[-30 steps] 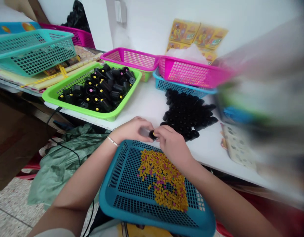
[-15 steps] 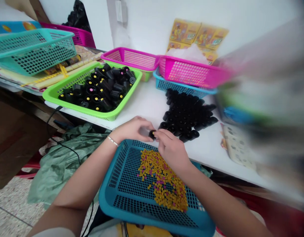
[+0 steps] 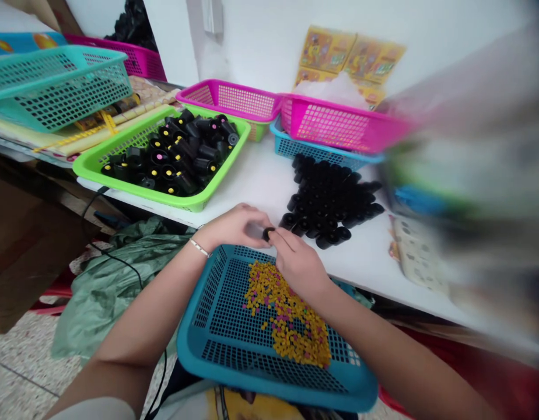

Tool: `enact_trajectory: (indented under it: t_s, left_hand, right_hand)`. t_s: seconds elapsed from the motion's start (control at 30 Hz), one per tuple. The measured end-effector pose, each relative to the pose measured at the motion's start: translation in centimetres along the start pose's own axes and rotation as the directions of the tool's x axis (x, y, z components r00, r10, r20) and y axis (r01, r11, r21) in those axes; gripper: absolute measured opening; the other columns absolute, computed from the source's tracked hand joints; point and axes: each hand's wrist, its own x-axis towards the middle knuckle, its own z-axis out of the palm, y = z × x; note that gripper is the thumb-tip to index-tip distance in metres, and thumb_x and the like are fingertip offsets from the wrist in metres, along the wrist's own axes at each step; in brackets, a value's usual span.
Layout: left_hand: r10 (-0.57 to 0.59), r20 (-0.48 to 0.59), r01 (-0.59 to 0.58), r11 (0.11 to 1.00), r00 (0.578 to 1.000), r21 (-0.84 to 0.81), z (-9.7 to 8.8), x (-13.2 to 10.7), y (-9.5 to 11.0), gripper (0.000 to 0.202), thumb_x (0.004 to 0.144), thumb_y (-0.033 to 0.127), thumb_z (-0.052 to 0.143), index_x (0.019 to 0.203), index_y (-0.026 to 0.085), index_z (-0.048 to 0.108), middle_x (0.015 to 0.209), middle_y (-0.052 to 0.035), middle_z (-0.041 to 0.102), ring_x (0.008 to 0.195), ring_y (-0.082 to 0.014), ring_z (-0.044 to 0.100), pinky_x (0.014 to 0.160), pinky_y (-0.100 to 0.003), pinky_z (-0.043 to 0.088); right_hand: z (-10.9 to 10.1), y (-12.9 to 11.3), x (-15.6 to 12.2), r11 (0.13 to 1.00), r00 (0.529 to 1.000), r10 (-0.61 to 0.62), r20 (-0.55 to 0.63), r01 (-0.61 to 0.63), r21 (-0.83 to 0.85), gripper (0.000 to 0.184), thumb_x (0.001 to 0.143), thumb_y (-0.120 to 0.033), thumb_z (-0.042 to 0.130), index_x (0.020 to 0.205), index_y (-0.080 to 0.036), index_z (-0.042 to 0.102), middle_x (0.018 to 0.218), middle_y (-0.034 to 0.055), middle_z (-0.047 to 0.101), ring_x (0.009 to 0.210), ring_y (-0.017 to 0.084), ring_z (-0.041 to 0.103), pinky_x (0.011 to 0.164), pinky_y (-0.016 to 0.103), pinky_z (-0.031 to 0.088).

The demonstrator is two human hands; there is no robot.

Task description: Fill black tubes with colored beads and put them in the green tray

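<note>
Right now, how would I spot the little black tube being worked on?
Find the blue basket of yellow beads nearest the camera. Just past its far rim, the left hand and right hand meet around one black tube. It is the only one held; the other tubes lie piled on the table.

A white wall (image 3: pixel 261 46) backs the white table (image 3: pixel 261 181), with speckled terrazzo floor (image 3: pixel 16 373) below on the left.

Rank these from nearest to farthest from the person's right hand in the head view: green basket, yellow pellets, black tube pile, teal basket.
1. Yellow pellets, just below the right hand.
2. Black tube pile, just beyond it.
3. Green basket, farther left.
4. Teal basket, top left corner.
</note>
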Motion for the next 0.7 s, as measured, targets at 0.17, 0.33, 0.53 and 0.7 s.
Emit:
enact_trajectory:
  t_s: [0.17, 0.33, 0.53, 0.7]
  left_hand:
    - [-0.02, -0.023, 0.02, 1.0, 1.0, 0.022, 0.1, 0.0, 0.0, 0.031, 0.07, 0.042, 0.071, 0.089, 0.02, 0.063, 0.088, 0.0002, 0.068, 0.088, -0.0175, 0.059, 0.088, -0.033, 0.038]
    - [-0.013, -0.027, 0.014, 1.0, 1.0, 0.024, 0.1, 0.0, 0.2, 0.028, 0.071, 0.041, 0.07, 0.088, 0.019, 0.062, 0.086, 0.0005, 0.067, 0.085, -0.0165, 0.06, 0.087, -0.032, 0.039]
    - [-0.015, -0.028, 0.016, 1.0, 0.999, 0.017, 0.2, -0.1, 0.1, 0.026, 0.071, 0.037, 0.071, 0.088, 0.02, 0.063, 0.087, 0.0005, 0.067, 0.086, -0.0168, 0.06, 0.089, -0.033, 0.038]
    - [-0.019, -0.03, 0.02, 1.0, 0.999, 0.018, 0.1, -0.1, 0.4, 0.025, 0.071, 0.037, 0.07, 0.087, 0.019, 0.062, 0.085, 0.0006, 0.067, 0.086, -0.0168, 0.06, 0.088, -0.032, 0.039]
  right_hand:
    - [-1.2, -0.1, 0.9, 0.96, 0.977, 0.207, -0.044, -0.194, 0.202, 0.037, 0.087, -0.004, 0.036, 0.11, -0.019, 0.062, 0.105, 0.0073, 0.066, 0.098, 0.018, 0.062, 0.087, 0.032, 0.054]
    - [0.3, -0.2, -0.1, 0.999, 0.998, 0.032, -0.05, -0.034, -0.033, 0.04, 0.087, -0.003, 0.033, 0.121, -0.005, 0.055, 0.115, 0.0186, 0.06, 0.109, 0.026, 0.056, 0.09, 0.042, 0.053]
    - [2.2, 0.6, -2.0, 0.984, 0.994, -0.092, -0.059, 0.081, -0.161, 0.049, 0.088, -0.002, 0.032, 0.136, 0.002, 0.038, 0.126, 0.0239, 0.054, 0.124, 0.031, 0.044, 0.097, 0.047, 0.048]
    - [1.3, 0.7, -1.2, 1.0, 0.999, 0.022, -0.029, -0.022, -0.007, 0.049, 0.086, -0.001, 0.03, 0.132, -0.009, 0.046, 0.122, 0.0161, 0.058, 0.116, 0.025, 0.052, 0.096, 0.044, 0.05]
